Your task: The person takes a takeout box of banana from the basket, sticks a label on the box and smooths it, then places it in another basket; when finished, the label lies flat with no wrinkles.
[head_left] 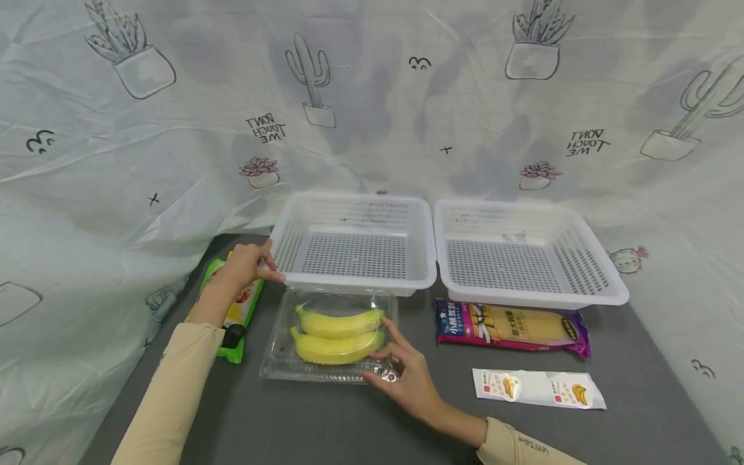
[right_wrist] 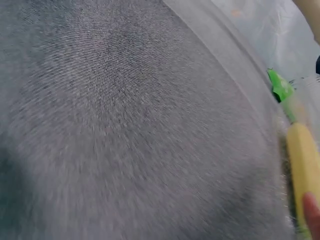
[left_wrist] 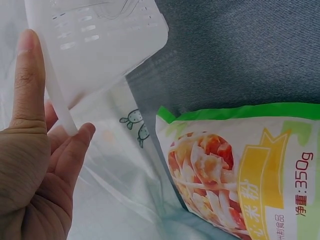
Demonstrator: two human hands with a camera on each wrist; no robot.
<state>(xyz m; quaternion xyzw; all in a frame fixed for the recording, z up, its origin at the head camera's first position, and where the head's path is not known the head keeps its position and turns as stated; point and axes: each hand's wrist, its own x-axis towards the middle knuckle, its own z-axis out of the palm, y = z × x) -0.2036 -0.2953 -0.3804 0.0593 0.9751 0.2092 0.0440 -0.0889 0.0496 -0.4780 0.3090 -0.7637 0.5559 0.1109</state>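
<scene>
My left hand (head_left: 245, 266) grips the left corner of a white plastic basket (head_left: 349, 282). In the left wrist view the thumb lies on one side of the basket's rim (left_wrist: 54, 82) and the fingers curl around the other. Two yellow bananas (head_left: 337, 336) lie inside a clear plastic box (head_left: 279, 361) in front of that basket. At the box's right front corner is my right hand (head_left: 409, 381), fingers spread and loosely bent, fingertips right at the edge. The right wrist view shows only a fingertip (right_wrist: 312, 215) of it, overlapping a banana (right_wrist: 302, 165).
A second white basket (head_left: 535, 298) stands to the right. In front of it lie a noodle packet (head_left: 511, 328) and a white strip with banana stickers (head_left: 537, 389). A green-edged food bag (head_left: 241, 310) lies under the left forearm. Patterned cloth (head_left: 372, 97) hangs behind the grey table (head_left: 325, 426).
</scene>
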